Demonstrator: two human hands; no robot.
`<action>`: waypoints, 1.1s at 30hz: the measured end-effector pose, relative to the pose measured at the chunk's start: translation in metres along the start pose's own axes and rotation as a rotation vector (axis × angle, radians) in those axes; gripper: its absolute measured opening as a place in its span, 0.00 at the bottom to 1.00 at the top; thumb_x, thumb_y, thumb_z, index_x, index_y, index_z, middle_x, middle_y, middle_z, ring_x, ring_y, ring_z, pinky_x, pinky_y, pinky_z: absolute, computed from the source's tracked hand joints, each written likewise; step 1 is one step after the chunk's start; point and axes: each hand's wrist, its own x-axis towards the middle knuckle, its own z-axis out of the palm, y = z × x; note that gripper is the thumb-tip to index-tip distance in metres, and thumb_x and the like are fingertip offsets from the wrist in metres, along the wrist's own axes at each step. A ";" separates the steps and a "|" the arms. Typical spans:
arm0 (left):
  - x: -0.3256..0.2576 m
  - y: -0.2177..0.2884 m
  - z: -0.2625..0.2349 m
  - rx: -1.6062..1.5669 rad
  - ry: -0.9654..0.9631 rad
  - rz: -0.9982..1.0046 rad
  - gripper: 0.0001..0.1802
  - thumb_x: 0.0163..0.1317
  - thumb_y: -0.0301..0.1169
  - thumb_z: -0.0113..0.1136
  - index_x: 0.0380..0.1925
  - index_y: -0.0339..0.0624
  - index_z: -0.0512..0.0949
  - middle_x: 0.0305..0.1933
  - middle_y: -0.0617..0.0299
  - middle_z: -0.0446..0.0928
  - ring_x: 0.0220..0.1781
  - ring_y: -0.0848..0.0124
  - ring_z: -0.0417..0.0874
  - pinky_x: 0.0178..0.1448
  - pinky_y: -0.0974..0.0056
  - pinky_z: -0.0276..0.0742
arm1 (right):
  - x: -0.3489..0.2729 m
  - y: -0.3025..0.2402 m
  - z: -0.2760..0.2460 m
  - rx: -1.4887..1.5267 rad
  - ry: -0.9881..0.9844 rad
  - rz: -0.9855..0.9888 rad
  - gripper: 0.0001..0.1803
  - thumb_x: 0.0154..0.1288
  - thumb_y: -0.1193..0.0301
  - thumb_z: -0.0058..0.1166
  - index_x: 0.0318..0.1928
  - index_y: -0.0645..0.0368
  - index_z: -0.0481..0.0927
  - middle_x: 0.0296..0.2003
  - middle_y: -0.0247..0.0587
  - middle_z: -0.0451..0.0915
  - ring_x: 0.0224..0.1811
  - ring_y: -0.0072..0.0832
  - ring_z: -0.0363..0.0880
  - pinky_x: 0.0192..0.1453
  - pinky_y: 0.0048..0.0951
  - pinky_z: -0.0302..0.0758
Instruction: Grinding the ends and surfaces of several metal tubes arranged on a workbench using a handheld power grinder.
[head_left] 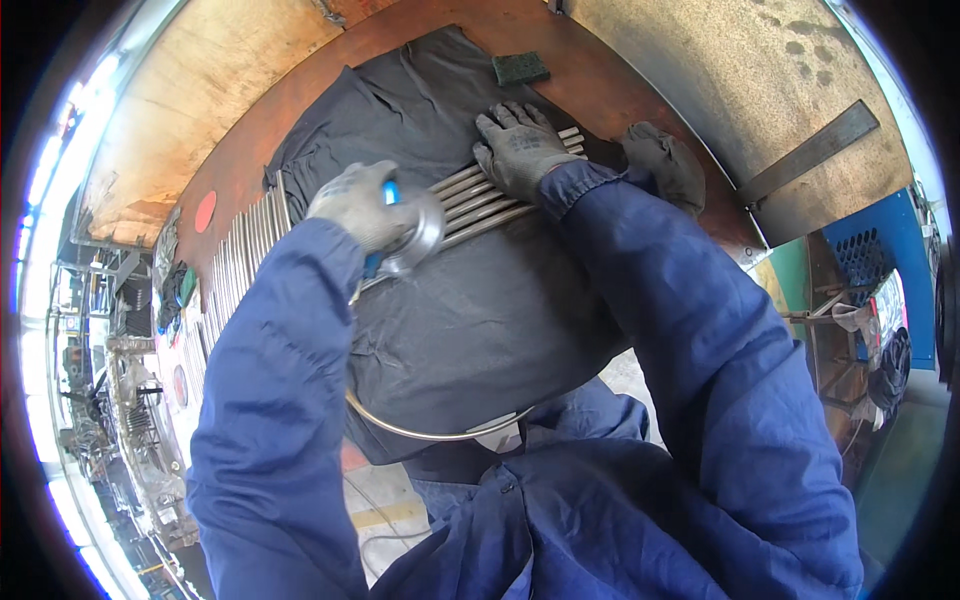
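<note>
A tan, stained panel point(690, 60) stands beyond the desk point(605, 95), whose reddish-brown top bends with the lens; a blue perforated unit point(862, 268) is off to the right and a flat dark metal bar point(812, 155) slants near the desk's edge. Much of the desk lies under a wrinkled black cloth point(470, 335). Across its middle runs a bundle of slim metal rods point(472, 203), side by side and slanting up to the right.

The right hand point(522, 150), gloved in grey, lies palm down over the rods toward their far end, fingers somewhat spread and reaching past them onto the cloth, its blue-sleeved forearm coming in from the lower right. The left hand point(357, 203), gloved too, is curled around a silvery, blue-marked tool point(418, 235) at the rods' nearer end (it is blurred, so it may be a powered one, but I cannot tell).

More rods point(245, 245) stand in a row to the left, beside a red disc point(205, 212). A dark green scouring pad point(520, 68) sits above the right hand, and a crumpled dark rag point(668, 165) lies right of it.
</note>
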 end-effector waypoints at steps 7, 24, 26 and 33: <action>-0.016 -0.037 -0.007 -0.013 -0.107 -0.179 0.35 0.50 0.45 0.63 0.57 0.39 0.77 0.54 0.39 0.78 0.58 0.45 0.80 0.64 0.52 0.74 | -0.002 -0.001 -0.002 -0.006 -0.026 -0.001 0.31 0.76 0.54 0.38 0.72 0.57 0.66 0.75 0.54 0.60 0.80 0.46 0.53 0.83 0.46 0.45; -0.015 -0.025 -0.002 0.009 -0.033 -0.142 0.28 0.50 0.44 0.63 0.51 0.41 0.79 0.48 0.40 0.80 0.55 0.45 0.81 0.60 0.51 0.75 | -0.004 0.003 -0.009 0.031 0.021 -0.007 0.31 0.77 0.52 0.38 0.72 0.58 0.67 0.73 0.58 0.63 0.79 0.52 0.55 0.83 0.49 0.45; -0.013 -0.015 0.000 -0.027 0.010 -0.115 0.28 0.50 0.43 0.63 0.51 0.41 0.79 0.48 0.40 0.80 0.54 0.44 0.81 0.60 0.51 0.75 | -0.008 0.007 -0.018 0.134 -0.062 -0.103 0.32 0.77 0.50 0.40 0.70 0.59 0.69 0.72 0.59 0.64 0.78 0.54 0.56 0.82 0.50 0.48; 0.001 -0.011 -0.001 0.013 -0.001 -0.086 0.30 0.51 0.46 0.64 0.53 0.44 0.79 0.51 0.40 0.78 0.57 0.45 0.80 0.63 0.51 0.74 | -0.069 0.019 -0.035 -0.057 -0.179 -0.423 0.57 0.60 0.31 0.54 0.75 0.61 0.58 0.74 0.63 0.57 0.79 0.56 0.52 0.81 0.57 0.47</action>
